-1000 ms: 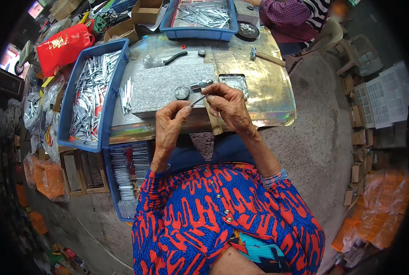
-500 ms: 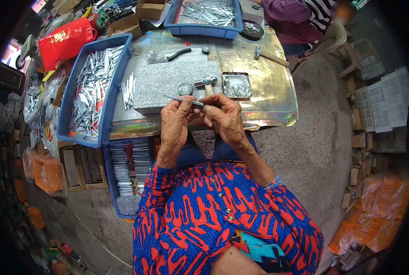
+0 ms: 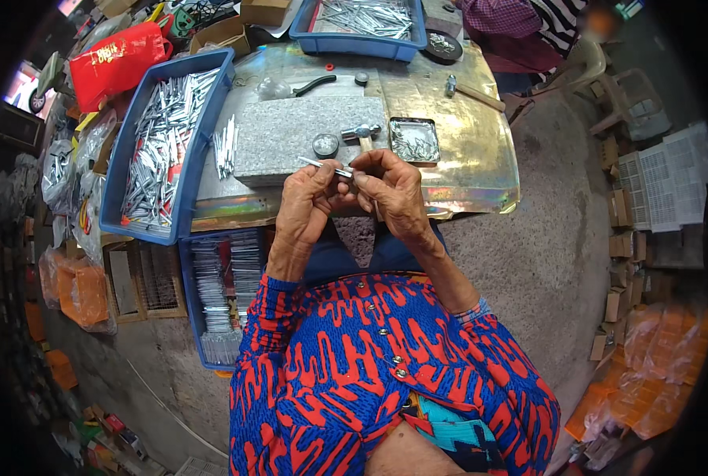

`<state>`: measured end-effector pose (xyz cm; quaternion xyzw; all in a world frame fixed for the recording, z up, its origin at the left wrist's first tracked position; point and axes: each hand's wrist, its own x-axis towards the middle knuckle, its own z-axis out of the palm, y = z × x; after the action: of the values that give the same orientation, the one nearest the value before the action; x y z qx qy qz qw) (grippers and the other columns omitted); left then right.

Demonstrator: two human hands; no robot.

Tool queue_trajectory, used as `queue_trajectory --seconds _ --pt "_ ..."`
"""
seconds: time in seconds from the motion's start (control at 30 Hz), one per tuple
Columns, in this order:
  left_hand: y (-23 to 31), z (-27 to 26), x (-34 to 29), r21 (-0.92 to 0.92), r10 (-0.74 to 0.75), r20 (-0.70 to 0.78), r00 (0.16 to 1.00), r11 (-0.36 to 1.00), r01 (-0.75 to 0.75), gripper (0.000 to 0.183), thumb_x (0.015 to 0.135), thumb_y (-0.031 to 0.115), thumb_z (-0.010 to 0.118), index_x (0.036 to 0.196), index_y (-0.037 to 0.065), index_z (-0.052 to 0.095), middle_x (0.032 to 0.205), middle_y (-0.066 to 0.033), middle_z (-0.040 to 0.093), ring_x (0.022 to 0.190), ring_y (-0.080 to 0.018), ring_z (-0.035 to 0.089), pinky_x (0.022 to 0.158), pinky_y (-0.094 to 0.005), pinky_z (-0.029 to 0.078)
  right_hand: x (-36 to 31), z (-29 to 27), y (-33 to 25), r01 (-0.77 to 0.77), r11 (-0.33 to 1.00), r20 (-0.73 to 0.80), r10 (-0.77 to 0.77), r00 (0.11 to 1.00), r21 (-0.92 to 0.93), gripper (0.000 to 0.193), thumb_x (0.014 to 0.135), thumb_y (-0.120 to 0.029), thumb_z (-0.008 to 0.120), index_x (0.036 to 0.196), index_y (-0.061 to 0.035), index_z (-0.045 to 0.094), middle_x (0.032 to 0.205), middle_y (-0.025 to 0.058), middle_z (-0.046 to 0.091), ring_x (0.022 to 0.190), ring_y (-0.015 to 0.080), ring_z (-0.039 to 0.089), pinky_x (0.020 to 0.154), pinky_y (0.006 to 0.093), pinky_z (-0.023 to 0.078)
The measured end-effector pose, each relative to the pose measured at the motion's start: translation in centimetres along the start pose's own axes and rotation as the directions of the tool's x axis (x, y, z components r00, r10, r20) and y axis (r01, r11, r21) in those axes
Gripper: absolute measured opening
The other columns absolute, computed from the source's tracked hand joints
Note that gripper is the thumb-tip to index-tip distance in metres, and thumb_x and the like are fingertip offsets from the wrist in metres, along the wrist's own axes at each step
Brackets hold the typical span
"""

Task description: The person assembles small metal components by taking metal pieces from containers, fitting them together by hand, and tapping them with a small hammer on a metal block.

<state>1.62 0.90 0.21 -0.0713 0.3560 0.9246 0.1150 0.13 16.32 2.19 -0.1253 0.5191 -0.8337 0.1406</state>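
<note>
In front of my body, over the table's near edge, my left hand (image 3: 306,202) is closed on a thin, pointed silver metal rod (image 3: 314,163), pinching it between thumb and fingers. The rod's tip points up and left. My right hand (image 3: 393,190) pinches at the rod's other end; whether a smaller piece sits there is hidden by the fingertips. Just beyond lies a hammer (image 3: 362,132) on a grey stone block (image 3: 282,131), its handle running toward my right hand. A small round dish (image 3: 325,145) and a square tin (image 3: 414,141) of small metal parts are close by.
Blue trays (image 3: 223,83) of metal rods stand left and at the back. Loose rods (image 3: 225,147) lie by the block. Pliers (image 3: 316,85) and another hammer (image 3: 477,94) rest farther off. Another person's sleeve (image 3: 500,20) shows at the back right. A blue crate (image 3: 195,317) stands below left.
The rod has tilted more steeply downward to the right, and both hands have shifted slightly. The whole view has moved a little; both hands keep their pinch.
</note>
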Motion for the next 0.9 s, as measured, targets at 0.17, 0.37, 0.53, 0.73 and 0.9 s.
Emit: queue_trajectory --seconds 0.17,0.37,0.53,0.73,0.9 --pt "0.1 0.1 -0.1 0.045 0.017 0.011 1.000 0.999 -0.018 0.019 0.089 0.014 0.051 0.096 -0.003 0.054 0.078 -0.0080 0.059 0.067 -0.0134 0.058 0.063 -0.0277 0.053 0.0 -0.1 -0.1 0.008 1.000 0.007 -0.008 1.000 -0.023 0.015 0.085 -0.005 0.053 0.097 0.0042 0.051 0.074 0.0085 0.060 0.053 0.0044 0.051 0.044 0.0160 0.039" --pt "0.1 0.7 -0.5 0.290 0.215 -0.037 0.976 0.937 -0.195 0.018 0.086 0.013 0.056 0.093 -0.003 0.055 0.076 -0.0072 0.059 0.064 -0.0134 0.059 0.061 -0.0283 0.053 -0.3 0.3 -0.5 -0.002 0.982 -0.023 -0.002 1.000 -0.191 0.014 0.084 -0.001 0.050 0.097 0.0021 0.050 0.076 0.0046 0.056 0.061 0.0054 0.050 0.051 0.0169 0.041" --pt "0.1 1.7 -0.6 0.534 0.344 -0.007 0.939 0.795 -0.287 0.017 0.085 0.013 0.057 0.091 -0.003 0.056 0.075 -0.0063 0.058 0.064 -0.0124 0.059 0.060 -0.0278 0.054 -0.6 0.6 0.1 0.232 0.753 0.030 -0.271 0.962 -0.616 0.018 0.081 0.004 0.045 0.097 -0.0010 0.049 0.075 0.0009 0.049 0.068 0.0057 0.049 0.059 0.0191 0.043" --pt "-0.2 1.2 -0.6 0.368 0.264 -0.043 0.964 0.901 -0.230 0.017 0.085 0.013 0.058 0.093 -0.002 0.055 0.075 -0.0062 0.058 0.064 -0.0116 0.059 0.061 -0.0270 0.054 -0.5 0.9 0.0 0.113 0.893 -0.027 -0.139 0.990 -0.436 0.022 0.080 0.006 0.043 0.099 -0.0010 0.049 0.075 0.0012 0.048 0.068 0.0070 0.050 0.061 0.0213 0.044" --pt "0.1 1.2 -0.4 0.449 0.318 -0.032 0.948 0.852 -0.271 0.017 0.084 0.011 0.059 0.093 -0.003 0.056 0.075 -0.0068 0.059 0.065 -0.0121 0.060 0.060 -0.0269 0.053 -0.1 0.7 1.1 0.171 0.855 -0.061 -0.230 0.971 -0.489 0.019 0.082 0.002 0.046 0.101 -0.0006 0.048 0.083 0.0025 0.051 0.070 0.0071 0.051 0.063 0.0216 0.044"
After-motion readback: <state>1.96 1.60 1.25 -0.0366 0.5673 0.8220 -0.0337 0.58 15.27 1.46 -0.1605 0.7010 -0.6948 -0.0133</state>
